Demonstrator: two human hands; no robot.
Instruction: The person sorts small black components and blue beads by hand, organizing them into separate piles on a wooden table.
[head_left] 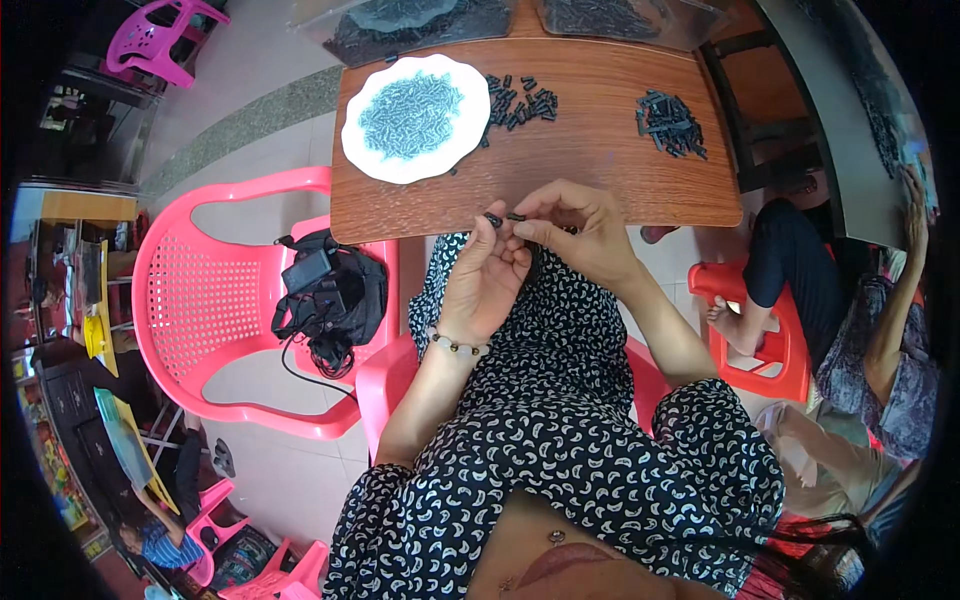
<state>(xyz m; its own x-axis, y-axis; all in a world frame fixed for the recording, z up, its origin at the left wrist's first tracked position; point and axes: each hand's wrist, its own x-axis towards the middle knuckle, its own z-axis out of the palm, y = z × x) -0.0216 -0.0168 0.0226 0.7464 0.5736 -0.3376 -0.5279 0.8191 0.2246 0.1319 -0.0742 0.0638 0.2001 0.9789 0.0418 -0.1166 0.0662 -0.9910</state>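
From my feed: both hands up just in front of the near edge of the brown table [600, 190], over the lap. Left hand [485, 275] w/ beaded bracelet pinches a small black piece [493, 219] at the fingertips. Right hand [575, 230] pinches a second small dark part [516, 216] btwn thumb and fingers; the two bits sit just beside each other, nearly end to end. Can't tell if they touch, too small.

Around them: white plate [375, 165] on the table's left half, piled w/ small grey screws [410, 112]. Just right of the plate, a loose scatter of black parts [518, 100]. Further right, well apart, another heap of black pieces [670, 125]. At the far edge two clear trays [420, 25] of more dark parts, partly cut off by frame top.

Nothing btwn the hands and the plate; bare wood there. Right hand's knuckles cover a bit of the table's near edge.

Left of me: pink plastic chair [230, 300] w/ black bag and cable [330, 300] on the seat. Another pink chair [155, 40] top left. Right side: another person [870, 340] seated on a red stool [770, 340], one hand up at a grey counter [850, 110]. Tiled floor below.
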